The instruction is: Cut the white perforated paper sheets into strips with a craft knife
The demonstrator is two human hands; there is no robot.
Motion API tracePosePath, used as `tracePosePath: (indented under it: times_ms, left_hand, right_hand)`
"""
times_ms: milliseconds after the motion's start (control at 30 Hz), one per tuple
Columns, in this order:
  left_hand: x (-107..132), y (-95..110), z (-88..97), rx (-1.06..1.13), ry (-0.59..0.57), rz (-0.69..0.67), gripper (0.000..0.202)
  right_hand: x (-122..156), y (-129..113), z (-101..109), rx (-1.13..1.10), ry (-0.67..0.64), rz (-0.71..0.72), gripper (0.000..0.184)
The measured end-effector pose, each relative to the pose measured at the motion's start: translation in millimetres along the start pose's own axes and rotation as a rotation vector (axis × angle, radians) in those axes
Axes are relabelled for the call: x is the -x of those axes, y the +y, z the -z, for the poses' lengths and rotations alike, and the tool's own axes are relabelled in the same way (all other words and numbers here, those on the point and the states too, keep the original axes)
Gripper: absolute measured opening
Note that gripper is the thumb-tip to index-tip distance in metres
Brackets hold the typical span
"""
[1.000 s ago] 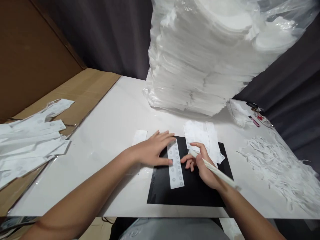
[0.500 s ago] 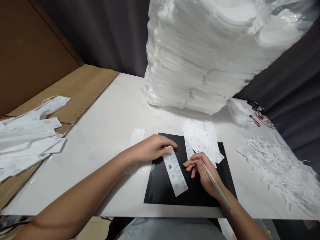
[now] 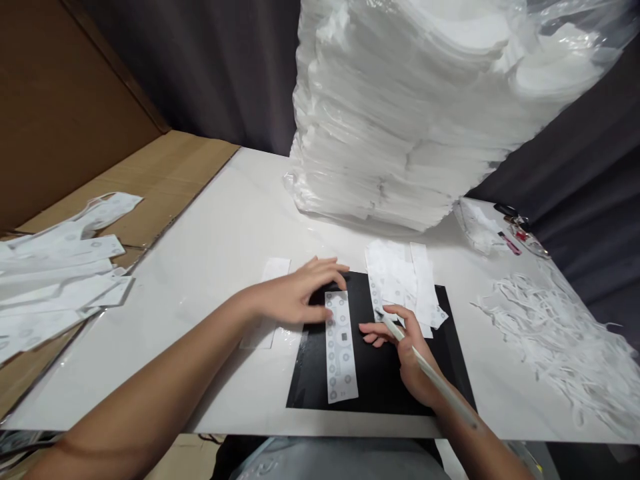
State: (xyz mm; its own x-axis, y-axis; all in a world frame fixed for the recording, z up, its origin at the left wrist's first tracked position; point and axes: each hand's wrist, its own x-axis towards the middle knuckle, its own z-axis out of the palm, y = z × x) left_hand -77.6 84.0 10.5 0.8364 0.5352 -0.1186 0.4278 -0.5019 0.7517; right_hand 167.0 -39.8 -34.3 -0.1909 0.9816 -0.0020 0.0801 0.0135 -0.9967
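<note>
A white printed paper strip (image 3: pixel 342 363) with grey circles and a small dark square lies nearly upright in view on a black mat (image 3: pixel 375 397). At its top left edge is the thumb of my left hand (image 3: pixel 305 290), whose fingers are spread apart; the hand is open and grips nothing. My right hand (image 3: pixel 413 357) is closed around a slim white brush (image 3: pixel 430 373) with a dark tip, held slantwise over the mat's right side. Just beyond that tip lies a loose pile of similar strips (image 3: pixel 397 273), overlapping the mat's back edge.
Another pale strip (image 3: pixel 275 268) lies partly under my left wrist. Several looped strips (image 3: pixel 65 267) rest on cardboard (image 3: pixel 165 173) at left. A tall plastic-wrapped white stack (image 3: pixel 390 133) stands behind. To the right are a heap of white cords (image 3: pixel 555 340) and small items (image 3: pixel 520 233).
The paper strip has turned straighter and shifted left on the mat. My left hand has let go of it and spread its fingers. The brush has tilted in my right hand.
</note>
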Motion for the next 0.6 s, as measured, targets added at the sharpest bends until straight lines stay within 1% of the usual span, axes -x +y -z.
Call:
tracePosePath:
  times_ms: [67,100,167,233,333,367,400,467,533,600]
  left_hand:
    - [-4.5,8.9,-16.0,-0.045,-0.113,-0.075,0.066]
    - [-6.7,12.4,-23.9,-0.06,-0.157,-0.111,0.077]
    - [-10.7,15.4,-36.6,-0.094,-0.198,-0.159,0.086]
    - [-13.6,12.6,-43.2,-0.159,-0.171,-0.164,0.086]
    - [-15.6,3.9,-43.0,-0.29,-0.055,-0.115,0.077]
    - [-15.6,1.5,-41.5,-0.327,-0.013,-0.091,0.072]
    - [-15.5,-0.1,-40.0,-0.355,0.019,-0.066,0.068]
    - [-14.5,-0.5,-37.6,-0.38,0.037,-0.034,0.066]
    - [-13.3,2.5,-36.9,-0.371,0.007,-0.029,0.073]
    - [-12.6,7.3,-38.1,-0.358,-0.033,-0.034,0.084]
  right_hand:
    - [0.7,-4.4,1.9,-0.068,-0.011,-0.026,0.058]
    - [0.6,-7.2,3.8,-0.09,-0.012,-0.04,0.054]
    - [-0.1,-12.1,8.5,-0.116,-0.013,-0.084,0.042]
    - [-1.5,-15.1,12.2,-0.121,-0.033,-0.157,0.031]
    - [-4.6,-15.3,12.4,-0.074,-0.119,-0.291,0.024]
    - [-5.7,-14.5,11.2,-0.034,-0.159,-0.314,0.022]
    - [-6.6,-13.6,9.8,0.019,-0.195,-0.315,0.019]
    - [-7.7,-11.4,7.2,0.162,-0.257,-0.247,0.012]
    - [-7.7,-9.4,6.0,0.303,-0.297,-0.133,0.011]
    - [-6.9,-8.1,6.5,0.383,-0.309,-0.051,0.013]
